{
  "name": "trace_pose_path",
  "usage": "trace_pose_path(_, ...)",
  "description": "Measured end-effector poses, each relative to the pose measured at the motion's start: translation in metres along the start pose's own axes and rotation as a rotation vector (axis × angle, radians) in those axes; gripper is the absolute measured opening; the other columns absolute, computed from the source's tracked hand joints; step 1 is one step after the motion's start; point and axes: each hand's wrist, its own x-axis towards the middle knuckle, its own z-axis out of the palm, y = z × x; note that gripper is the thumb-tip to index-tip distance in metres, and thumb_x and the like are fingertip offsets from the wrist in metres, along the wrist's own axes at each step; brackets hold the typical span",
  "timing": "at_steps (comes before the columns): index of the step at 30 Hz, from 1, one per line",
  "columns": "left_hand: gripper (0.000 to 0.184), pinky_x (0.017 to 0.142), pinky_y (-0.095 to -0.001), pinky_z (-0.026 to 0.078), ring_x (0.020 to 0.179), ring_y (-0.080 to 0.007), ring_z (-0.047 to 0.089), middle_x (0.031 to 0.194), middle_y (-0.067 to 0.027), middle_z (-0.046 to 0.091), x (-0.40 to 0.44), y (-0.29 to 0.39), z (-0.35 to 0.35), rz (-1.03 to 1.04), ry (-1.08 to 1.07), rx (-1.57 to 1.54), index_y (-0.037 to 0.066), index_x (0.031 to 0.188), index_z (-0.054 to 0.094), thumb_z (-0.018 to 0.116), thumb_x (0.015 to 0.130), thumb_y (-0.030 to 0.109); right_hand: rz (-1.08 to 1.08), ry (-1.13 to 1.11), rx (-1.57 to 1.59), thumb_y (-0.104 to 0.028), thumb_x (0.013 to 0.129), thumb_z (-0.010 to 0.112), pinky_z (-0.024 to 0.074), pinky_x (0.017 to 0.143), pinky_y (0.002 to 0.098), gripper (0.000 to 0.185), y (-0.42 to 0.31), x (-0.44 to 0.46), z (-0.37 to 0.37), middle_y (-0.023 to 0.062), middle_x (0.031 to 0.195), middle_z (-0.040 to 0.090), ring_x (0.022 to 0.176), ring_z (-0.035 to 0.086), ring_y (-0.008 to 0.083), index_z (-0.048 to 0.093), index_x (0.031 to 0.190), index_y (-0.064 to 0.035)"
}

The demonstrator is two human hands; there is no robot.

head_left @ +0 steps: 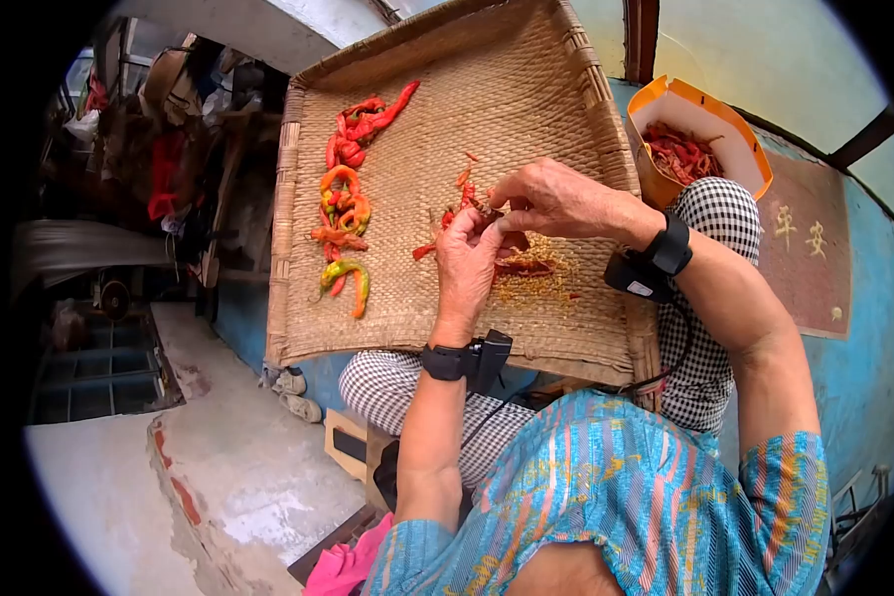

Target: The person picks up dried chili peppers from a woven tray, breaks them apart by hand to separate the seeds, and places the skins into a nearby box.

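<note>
My left hand point(467, 263) and my right hand point(561, 204) meet over a woven tray point(507, 89). Both are closed, fingertips pinched around a dark red chili pepper point(514, 239) that they partly hide. Just below them, loose yellow seeds point(556, 281) are scattered around an opened red pepper piece point(523, 267). More red bits point(464, 179) lie beyond my left fingers. Along the tray's left side runs a row of whole peppers: red ones point(360, 129) at the far end, orange ones point(343, 209) in the middle and a curved yellow-green one point(360, 283) nearest me.
The tray's raised rim point(286, 199) rests over my checkered knees. To the right stands an orange-and-white container point(705, 114) with red peppers inside, beside a reddish mat point(805, 238) with characters. A cluttered shelf area point(169, 129) is at left; shoes point(296, 397) lie on the concrete floor point(258, 467).
</note>
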Motion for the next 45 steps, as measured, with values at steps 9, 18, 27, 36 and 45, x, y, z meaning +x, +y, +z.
trace_pose_path(9,0.016,0.067,-0.0247,0.051,0.076,-0.0116,0.064,0.09,-0.006,0.065,-0.007,-0.01,0.001,0.046,0.003,0.476,0.002,0.104,0.056,0.061,0.09,0.009,-0.053,0.29,-0.007,-0.002,0.088,0.057,0.0549,0.052,0.0238,0.008,0.009,-0.008,-0.024,0.0083,0.07,0.064,0.06,0.064,0.0141,0.062,0.092,0.0015)
trace_pose_path(18,0.012,0.07,-0.0437,0.047,0.081,-0.0361,0.057,0.089,-0.0162,0.054,-0.024,-0.032,-0.006,0.429,-0.085,1.164,0.0,0.091,0.055,0.061,0.08,0.001,0.478,0.701,-0.94,-0.013,0.086,0.06,0.0531,0.069,0.0401,0.015,0.059,-0.06,-0.091,0.0116,0.093,0.065,0.082,0.065,0.0291,0.063,0.099,-0.0087)
trace_pose_path(27,0.011,0.06,-0.0226,0.047,0.067,-0.0071,0.055,0.079,-0.0012,0.058,0.003,-0.017,-0.014,0.113,0.17,0.168,0.002,0.094,0.054,0.062,0.089,0.008,0.01,0.135,-0.071,-0.012,0.084,0.065,0.054,0.063,0.032,0.023,0.02,-0.012,-0.011,0.0155,0.083,0.066,0.068,0.063,0.0209,0.064,0.102,0.0025)
trace_pose_path(36,0.015,0.063,-0.0222,0.048,0.072,-0.0074,0.057,0.084,-0.0016,0.061,-0.011,-0.005,-0.014,0.082,0.228,0.105,0.001,0.093,0.057,0.062,0.091,0.015,-0.032,0.232,0.02,-0.015,0.09,0.057,0.0522,0.052,0.0309,0.017,-0.004,0.01,-0.007,0.0103,0.07,0.067,0.055,0.062,0.0174,0.067,0.093,-0.0021)
trace_pose_path(45,0.025,0.065,-0.0386,0.047,0.07,-0.0296,0.058,0.076,-0.0133,0.056,-0.048,-0.03,-0.02,0.126,0.033,1.098,0.001,0.08,0.057,0.071,0.079,0.022,0.402,0.712,-0.937,-0.022,0.09,0.056,0.0514,0.066,0.0392,0.016,0.076,-0.053,-0.097,0.0091,0.091,0.064,0.08,0.063,0.0317,0.061,0.102,-0.0124)
